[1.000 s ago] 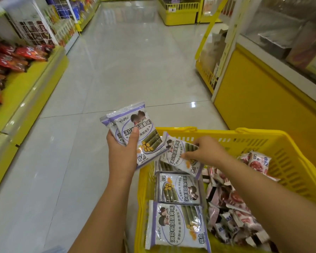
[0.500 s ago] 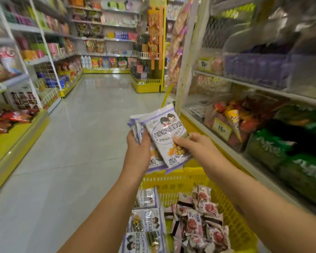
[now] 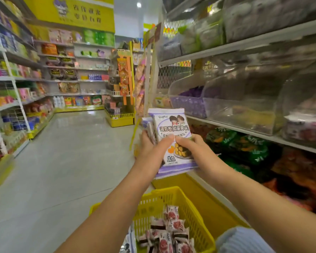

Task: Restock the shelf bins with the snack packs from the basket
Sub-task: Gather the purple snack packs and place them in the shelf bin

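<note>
Head view: the stack of purple-and-white snack packs (image 3: 171, 125) stands nearly upright above the far rim of the yellow basket (image 3: 171, 198), long axis vertical, printed face toward the camera. Both forearms reach forward over that basket. The left hand (image 3: 150, 147) grips the stack, thumb across its front, while the right hand (image 3: 194, 146) pinches the front pack.

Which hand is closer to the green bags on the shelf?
Right. The right hand is just left of the green bags; the left hand is farther left, across the snack packs.
</note>
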A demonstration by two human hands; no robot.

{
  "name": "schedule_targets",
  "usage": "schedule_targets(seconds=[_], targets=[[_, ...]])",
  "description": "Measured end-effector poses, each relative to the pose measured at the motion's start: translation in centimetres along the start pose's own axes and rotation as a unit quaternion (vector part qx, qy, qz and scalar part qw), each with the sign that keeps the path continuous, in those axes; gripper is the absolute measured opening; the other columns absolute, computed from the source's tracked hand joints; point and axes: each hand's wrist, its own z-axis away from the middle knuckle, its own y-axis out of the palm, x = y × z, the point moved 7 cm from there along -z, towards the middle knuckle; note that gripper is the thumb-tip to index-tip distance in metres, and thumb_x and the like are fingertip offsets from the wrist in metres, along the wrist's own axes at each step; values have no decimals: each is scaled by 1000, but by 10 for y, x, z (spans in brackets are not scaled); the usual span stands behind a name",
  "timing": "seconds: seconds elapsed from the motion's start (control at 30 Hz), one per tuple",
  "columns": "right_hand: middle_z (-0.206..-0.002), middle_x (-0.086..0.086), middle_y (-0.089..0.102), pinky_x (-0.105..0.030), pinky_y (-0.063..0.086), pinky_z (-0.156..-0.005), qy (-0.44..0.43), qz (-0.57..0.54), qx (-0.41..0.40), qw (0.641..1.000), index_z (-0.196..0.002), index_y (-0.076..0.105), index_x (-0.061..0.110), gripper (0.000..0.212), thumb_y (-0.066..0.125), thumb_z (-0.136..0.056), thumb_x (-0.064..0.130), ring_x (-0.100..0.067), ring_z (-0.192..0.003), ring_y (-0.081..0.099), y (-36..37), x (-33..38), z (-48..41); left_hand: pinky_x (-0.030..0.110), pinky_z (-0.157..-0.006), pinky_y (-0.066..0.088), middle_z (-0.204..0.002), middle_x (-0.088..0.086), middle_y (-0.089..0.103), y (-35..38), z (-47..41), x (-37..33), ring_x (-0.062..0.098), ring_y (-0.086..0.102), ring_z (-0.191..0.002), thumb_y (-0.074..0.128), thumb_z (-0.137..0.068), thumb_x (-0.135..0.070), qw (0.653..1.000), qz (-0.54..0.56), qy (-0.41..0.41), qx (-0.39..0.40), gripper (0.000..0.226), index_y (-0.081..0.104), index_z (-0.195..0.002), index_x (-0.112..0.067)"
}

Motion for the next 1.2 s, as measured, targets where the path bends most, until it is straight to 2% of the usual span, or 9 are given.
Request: schedule_targets(seconds=[0.13, 0.27, 0.47, 0.53, 0.67, 0.8, 0.97, 1.1, 1.2], targets=[[-109, -14, 68, -37, 55, -76, 8, 3, 107, 994, -126, 55, 11, 46, 66, -83, 24, -25, -88, 67, -32, 45, 14, 49, -101, 45, -126, -8, 64, 37, -7, -18, 21, 63, -113, 69, -69, -42, 994, 18, 23, 105, 77, 36, -138, -43], [-128, -16, 61, -53, 42, -104, 27, 62, 131, 989, -131, 54, 11, 53, 62, -84, 33, -36, -118, 57, -72, 90, 9, 28, -87, 55, -116, -16, 68, 81, -17, -40, 7, 66, -106, 65, -75, -35, 976, 41, 52, 205, 70, 38, -140, -36], [-110, -13, 71, -44, 51, -95, -83, 156, 70, 982, -113, 65, 10, 40, 71, -75, 18, -33, -104, 66, -111, 175, -13, 21, -80, 55, -115, -25, 66, 124, -64, -99, 2, 64, -107, 64, -85, -32, 951, -4, 135, 278, 50, 42, -127, -50], [-100, -3, 74, -38, 57, -85, -177, 220, 23, 959, -105, 66, 19, 29, 74, -78, 11, -21, -93, 71, -118, 206, -23, 17, -83, 53, -116, -30, 63, 129, -89, -119, -4, 61, -108, 67, -87, -35, 946, -61, 185, 259, 55, 39, -134, -46], [-101, 22, 64, -11, 47, -74, -338, 372, -73, 861, -102, 55, 43, 49, 82, -68, 23, 11, -92, 59, -119, 239, -40, 14, -83, 50, -109, -28, 65, 139, -144, -137, -5, 61, -105, 73, -81, -26, 940, -113, 252, 202, 49, 48, -116, -51], [-110, 14, 55, -24, 49, -83, -382, 443, -132, 800, -112, 49, 37, 57, 80, -64, 35, -2, -104, 55, -125, 226, -73, 26, -90, 49, -112, -12, 65, 154, -190, -119, 15, 60, -111, 75, -81, -12, 947, -94, 268, 150, 47, 53, -114, -37], [-108, 16, 51, -20, 47, -80, -315, 420, -168, 834, -96, 42, 56, 52, 79, -61, 43, -4, -102, 53, -148, 181, -114, 48, -94, 48, -109, 0, 64, 165, -222, -76, 22, 58, -107, 77, -79, -20, 953, -182, 211, 117, 38, 56, -109, -31], [-113, 3, 54, -26, 52, -79, -184, 383, -217, 879, -109, 45, 31, 64, 87, -61, 32, -11, -103, 56, -176, 146, -147, 42, -95, 37, -111, -1, 48, 165, -232, -60, 28, 40, -114, 68, -86, -33, 919, -327, 206, 76, 30, 54, -112, -25], [-112, 1, 57, -20, 51, -63, -57, 356, -205, 910, -115, 38, 17, 75, 88, -61, 30, -9, -91, 58, -182, 122, -168, 46, -106, 35, -134, 6, 43, 163, -240, -47, 29, 34, -129, 63, -91, -29, 925, -330, 167, 86, 51, 44, -138, -22]])
